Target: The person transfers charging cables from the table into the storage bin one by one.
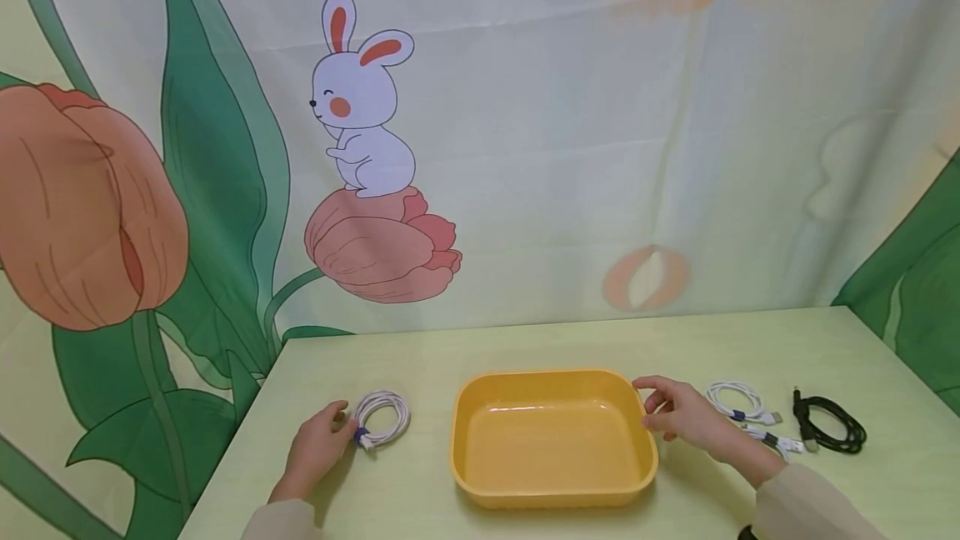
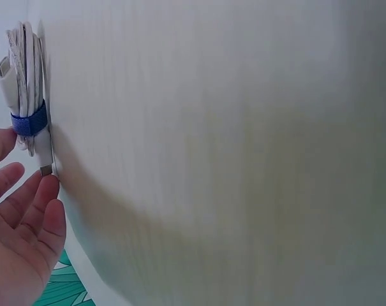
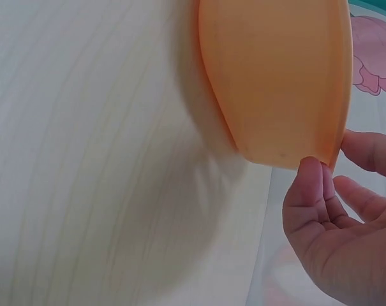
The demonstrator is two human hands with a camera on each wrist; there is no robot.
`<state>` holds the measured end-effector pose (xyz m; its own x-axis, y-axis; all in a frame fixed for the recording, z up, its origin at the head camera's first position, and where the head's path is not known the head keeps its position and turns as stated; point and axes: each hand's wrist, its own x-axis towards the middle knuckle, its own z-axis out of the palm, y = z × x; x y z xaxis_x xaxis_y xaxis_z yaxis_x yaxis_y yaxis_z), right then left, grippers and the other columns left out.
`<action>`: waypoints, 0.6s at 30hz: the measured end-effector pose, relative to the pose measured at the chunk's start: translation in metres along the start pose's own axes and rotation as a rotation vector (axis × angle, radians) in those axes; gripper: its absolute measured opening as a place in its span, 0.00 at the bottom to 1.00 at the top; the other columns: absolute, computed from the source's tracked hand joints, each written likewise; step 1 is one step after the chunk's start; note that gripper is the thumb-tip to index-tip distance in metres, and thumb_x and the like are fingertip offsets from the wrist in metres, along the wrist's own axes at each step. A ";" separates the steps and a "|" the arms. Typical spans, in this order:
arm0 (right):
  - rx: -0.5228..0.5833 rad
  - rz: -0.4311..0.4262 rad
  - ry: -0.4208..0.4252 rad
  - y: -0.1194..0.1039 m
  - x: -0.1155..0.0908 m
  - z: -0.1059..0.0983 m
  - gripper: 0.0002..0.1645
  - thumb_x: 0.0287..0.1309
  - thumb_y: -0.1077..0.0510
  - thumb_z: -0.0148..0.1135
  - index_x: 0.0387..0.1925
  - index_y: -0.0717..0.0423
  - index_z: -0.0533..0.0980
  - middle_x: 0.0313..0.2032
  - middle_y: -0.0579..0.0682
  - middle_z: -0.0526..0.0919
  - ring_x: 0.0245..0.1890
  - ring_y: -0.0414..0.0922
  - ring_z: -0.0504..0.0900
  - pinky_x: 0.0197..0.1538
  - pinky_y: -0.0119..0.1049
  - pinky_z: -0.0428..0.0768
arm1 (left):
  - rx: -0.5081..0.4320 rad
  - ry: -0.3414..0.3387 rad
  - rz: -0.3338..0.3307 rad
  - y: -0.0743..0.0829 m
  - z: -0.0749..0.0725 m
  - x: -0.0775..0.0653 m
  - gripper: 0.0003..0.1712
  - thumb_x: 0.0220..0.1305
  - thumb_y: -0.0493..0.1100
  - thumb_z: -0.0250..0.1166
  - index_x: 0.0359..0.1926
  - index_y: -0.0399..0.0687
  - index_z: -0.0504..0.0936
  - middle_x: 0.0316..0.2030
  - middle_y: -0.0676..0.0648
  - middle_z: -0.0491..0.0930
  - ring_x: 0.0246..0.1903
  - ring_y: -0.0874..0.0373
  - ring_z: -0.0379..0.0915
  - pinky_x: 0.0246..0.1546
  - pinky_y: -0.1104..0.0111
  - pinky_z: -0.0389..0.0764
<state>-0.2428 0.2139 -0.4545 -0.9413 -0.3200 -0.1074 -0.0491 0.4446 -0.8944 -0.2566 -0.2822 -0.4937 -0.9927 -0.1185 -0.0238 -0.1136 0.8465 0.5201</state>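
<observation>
A coil of white cable, bound by a dark blue strap, lies on the table at the left. My left hand is beside it with loosely bent, spread fingers. In the left wrist view one fingertip is right at the strap, and other fingertips are close to the metal plug. A yellow plastic tray stands in the middle. My right hand holds its right rim near the back corner. In the right wrist view its bent fingers meet the tray's edge from both sides.
Right of my right hand lie a small coil of white cable, another white cable partly hidden by the forearm, and a black cable coil. A printed curtain with a rabbit and tulips hangs behind the pale table.
</observation>
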 end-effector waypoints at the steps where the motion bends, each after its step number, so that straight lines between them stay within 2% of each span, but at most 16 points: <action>1: 0.010 0.011 0.002 0.000 0.000 0.000 0.31 0.48 0.64 0.60 0.56 0.66 0.62 0.32 0.53 0.71 0.27 0.43 0.70 0.26 0.35 0.74 | -0.003 0.000 0.000 0.000 0.000 0.000 0.27 0.59 0.46 0.54 0.57 0.36 0.65 0.49 0.35 0.72 0.46 0.42 0.71 0.47 0.51 0.68; 10: 0.073 0.073 0.008 0.000 0.001 0.002 0.32 0.49 0.66 0.57 0.58 0.64 0.60 0.32 0.52 0.69 0.28 0.44 0.70 0.27 0.36 0.77 | -0.008 0.014 0.029 -0.001 0.001 -0.001 0.28 0.59 0.49 0.55 0.56 0.36 0.66 0.46 0.36 0.75 0.45 0.43 0.72 0.46 0.51 0.69; 18: 0.149 0.102 -0.002 -0.002 0.000 0.003 0.33 0.49 0.67 0.56 0.59 0.65 0.58 0.31 0.52 0.68 0.25 0.43 0.70 0.26 0.35 0.78 | -0.013 0.008 0.046 -0.001 0.001 -0.001 0.29 0.58 0.49 0.57 0.55 0.36 0.66 0.45 0.36 0.76 0.44 0.44 0.73 0.45 0.52 0.69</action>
<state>-0.2420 0.2109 -0.4542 -0.9381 -0.2816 -0.2015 0.0967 0.3459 -0.9333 -0.2553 -0.2820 -0.4951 -0.9964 -0.0840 0.0076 -0.0671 0.8442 0.5317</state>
